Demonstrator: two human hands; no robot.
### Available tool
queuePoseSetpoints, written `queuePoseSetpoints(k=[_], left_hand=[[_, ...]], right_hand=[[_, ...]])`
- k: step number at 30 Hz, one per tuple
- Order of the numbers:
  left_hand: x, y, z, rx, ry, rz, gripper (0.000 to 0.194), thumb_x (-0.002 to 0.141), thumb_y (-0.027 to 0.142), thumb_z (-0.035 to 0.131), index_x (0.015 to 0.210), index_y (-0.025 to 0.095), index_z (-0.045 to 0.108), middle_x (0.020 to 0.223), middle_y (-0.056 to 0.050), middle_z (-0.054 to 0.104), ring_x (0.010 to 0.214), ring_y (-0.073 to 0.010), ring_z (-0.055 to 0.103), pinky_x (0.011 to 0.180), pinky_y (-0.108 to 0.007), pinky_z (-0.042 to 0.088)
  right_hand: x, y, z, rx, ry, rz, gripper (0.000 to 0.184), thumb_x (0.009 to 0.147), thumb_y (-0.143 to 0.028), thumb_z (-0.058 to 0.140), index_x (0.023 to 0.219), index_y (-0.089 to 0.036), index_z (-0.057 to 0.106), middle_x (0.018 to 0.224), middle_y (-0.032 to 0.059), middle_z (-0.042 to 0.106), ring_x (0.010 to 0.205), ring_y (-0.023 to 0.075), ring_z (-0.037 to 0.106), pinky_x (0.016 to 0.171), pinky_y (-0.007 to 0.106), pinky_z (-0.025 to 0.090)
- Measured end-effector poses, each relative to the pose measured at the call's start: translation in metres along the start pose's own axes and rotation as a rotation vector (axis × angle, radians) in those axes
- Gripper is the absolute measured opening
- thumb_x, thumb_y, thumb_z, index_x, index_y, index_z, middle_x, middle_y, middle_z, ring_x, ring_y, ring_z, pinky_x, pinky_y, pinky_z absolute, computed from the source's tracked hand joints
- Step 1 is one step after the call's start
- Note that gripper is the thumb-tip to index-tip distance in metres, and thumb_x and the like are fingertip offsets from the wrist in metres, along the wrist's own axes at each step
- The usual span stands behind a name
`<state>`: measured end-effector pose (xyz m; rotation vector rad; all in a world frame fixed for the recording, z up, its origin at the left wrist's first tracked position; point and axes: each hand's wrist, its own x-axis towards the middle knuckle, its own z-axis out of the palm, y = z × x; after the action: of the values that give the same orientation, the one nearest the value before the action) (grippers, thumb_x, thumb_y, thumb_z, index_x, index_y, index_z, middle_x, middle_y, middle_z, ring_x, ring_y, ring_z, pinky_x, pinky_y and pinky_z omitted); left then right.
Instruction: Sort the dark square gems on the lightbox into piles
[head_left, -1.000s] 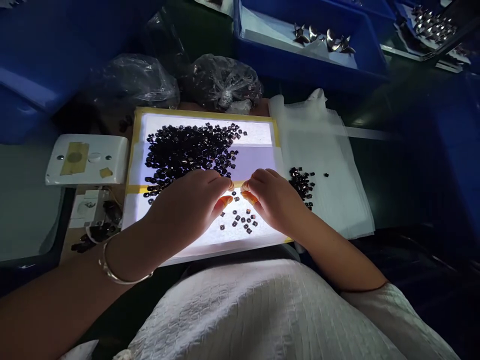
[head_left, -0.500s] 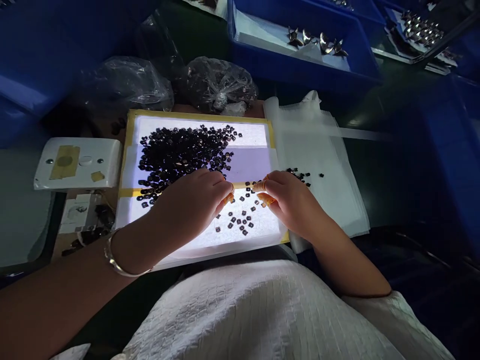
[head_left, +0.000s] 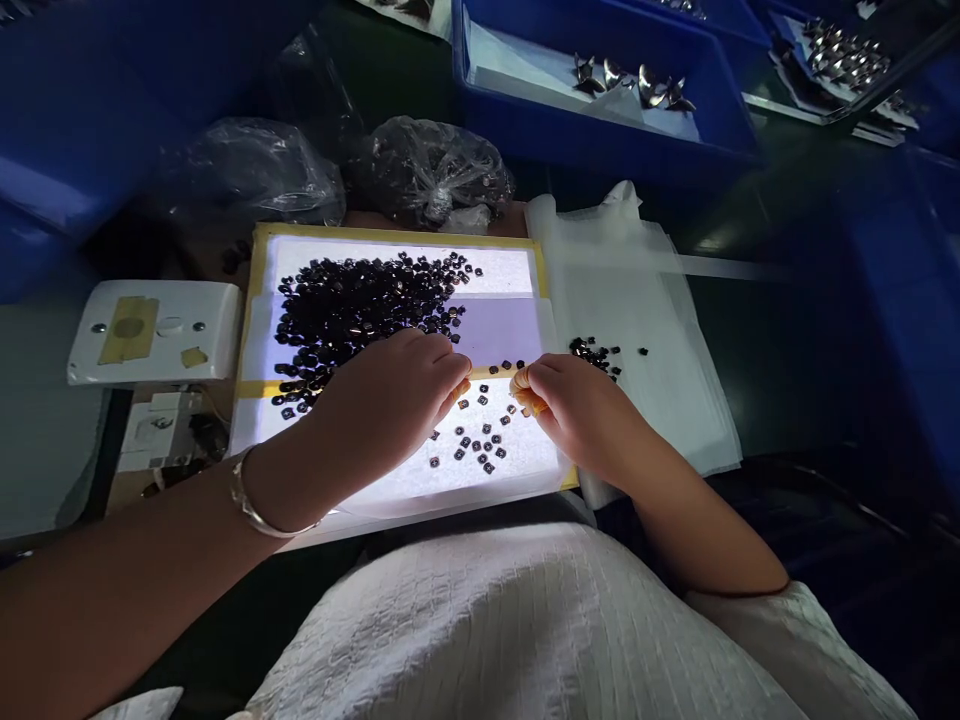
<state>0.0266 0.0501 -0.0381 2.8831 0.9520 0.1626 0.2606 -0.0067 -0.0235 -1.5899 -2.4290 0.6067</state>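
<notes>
Across the far left corner of the light panel (head_left: pixel 514 283) lies a dense pile (head_left: pixel 360 300) of small dark parts, reaching past the middle of the far edge and down the left edge. Toward the near edge, right of the middle, loose parts (head_left: pixel 476 446) are scattered singly, with gaps between most of them. Between the two hands, a short row (head_left: pixel 507 366) of parts lies on the yellow tape crossing the panel. The left hand (head_left: pixel 397 395), wearing a bracelet (head_left: pixel 259 522) at the wrist, is over the panel and partly hides the near side of the pile; its fingers are drawn in close together, and whether they grip a part cannot be told. The right hand (head_left: pixel 581 405) is at the right edge, thumb and forefinger nearly meeting beside the row; a part between them cannot be confirmed. Yellowish coverings show on fingers of both hands. Off the right edge, a cluster (head_left: pixel 592 356) of dark parts rests on white paper (head_left: pixel 637 290), partly behind the right hand, with one part (head_left: pixel 643 351) lying apart. Off the left edge is a switch plate (head_left: pixel 169 325); beyond the far edge, a tied bag (head_left: pixel 442 165).
</notes>
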Motion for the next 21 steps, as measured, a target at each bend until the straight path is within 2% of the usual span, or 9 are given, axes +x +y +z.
queuePoseSetpoints(k=[3, 5, 10, 12, 15, 18, 21], left_hand=[[0.002, 0.003, 0.000, -0.046, 0.043, 0.028, 0.014, 0.099, 0.015, 0.052, 0.096, 0.017, 0.065, 0.083, -0.006, 0.061, 0.082, -0.0245, 0.056, 0.073, -0.038, 0.046], [0.004, 0.005, 0.000, -0.068, 0.056, 0.054, 0.013, 0.099, 0.014, 0.054, 0.098, 0.018, 0.066, 0.083, -0.005, 0.061, 0.082, -0.0236, 0.056, 0.074, -0.038, 0.046], [0.010, 0.008, 0.002, -0.089, -0.014, 0.091, 0.012, 0.098, 0.012, 0.056, 0.093, 0.017, 0.066, 0.084, -0.005, 0.062, 0.083, -0.0240, 0.056, 0.073, -0.037, 0.045], [0.010, 0.008, 0.004, -0.090, -0.021, 0.101, 0.013, 0.099, 0.012, 0.055, 0.094, 0.017, 0.066, 0.085, -0.006, 0.062, 0.084, -0.0243, 0.056, 0.074, -0.038, 0.045], [0.010, 0.008, 0.007, -0.090, -0.007, 0.104, 0.017, 0.096, 0.007, 0.053, 0.093, 0.018, 0.065, 0.085, -0.005, 0.062, 0.082, -0.0230, 0.055, 0.074, -0.037, 0.044], [0.010, 0.009, 0.005, -0.105, 0.003, 0.107, 0.017, 0.094, 0.004, 0.055, 0.091, 0.018, 0.064, 0.084, -0.004, 0.063, 0.082, -0.0225, 0.056, 0.074, -0.036, 0.044], [0.003, 0.007, -0.006, -0.078, 0.057, 0.088, 0.017, 0.097, 0.010, 0.051, 0.090, 0.018, 0.064, 0.082, -0.005, 0.063, 0.078, -0.0233, 0.056, 0.072, -0.037, 0.045]], right_hand=[[-0.004, 0.002, -0.006, 0.076, -0.093, 0.007, 0.025, 0.083, 0.004, 0.052, 0.077, -0.020, 0.050, 0.079, 0.0011, 0.058, 0.071, 0.0146, 0.050, 0.066, 0.029, 0.037], [-0.002, 0.005, -0.006, 0.053, -0.079, 0.017, 0.024, 0.084, 0.003, 0.052, 0.077, -0.020, 0.053, 0.082, 0.0030, 0.060, 0.073, 0.0155, 0.052, 0.067, 0.030, 0.038], [0.008, 0.014, 0.000, 0.083, 0.169, 0.017, 0.027, 0.092, 0.000, 0.051, 0.101, -0.018, 0.069, 0.096, 0.0073, 0.067, 0.084, 0.0178, 0.060, 0.072, 0.031, 0.046], [0.013, 0.015, 0.003, 0.083, 0.206, 0.027, 0.028, 0.095, -0.003, 0.052, 0.108, -0.018, 0.071, 0.101, 0.0085, 0.068, 0.088, 0.0184, 0.062, 0.074, 0.031, 0.048], [0.019, 0.014, 0.008, 0.014, 0.169, 0.025, 0.022, 0.095, -0.007, 0.057, 0.107, -0.017, 0.073, 0.100, 0.0096, 0.068, 0.087, 0.0203, 0.062, 0.074, 0.033, 0.048], [0.020, 0.011, 0.009, -0.038, 0.146, 0.046, 0.022, 0.093, -0.004, 0.055, 0.101, -0.015, 0.073, 0.095, 0.0097, 0.069, 0.085, 0.0210, 0.062, 0.073, 0.034, 0.047], [0.016, 0.010, 0.005, 0.052, 0.138, 0.104, 0.025, 0.090, -0.001, 0.053, 0.098, -0.017, 0.071, 0.091, 0.0057, 0.069, 0.081, 0.0184, 0.062, 0.071, 0.032, 0.047]])
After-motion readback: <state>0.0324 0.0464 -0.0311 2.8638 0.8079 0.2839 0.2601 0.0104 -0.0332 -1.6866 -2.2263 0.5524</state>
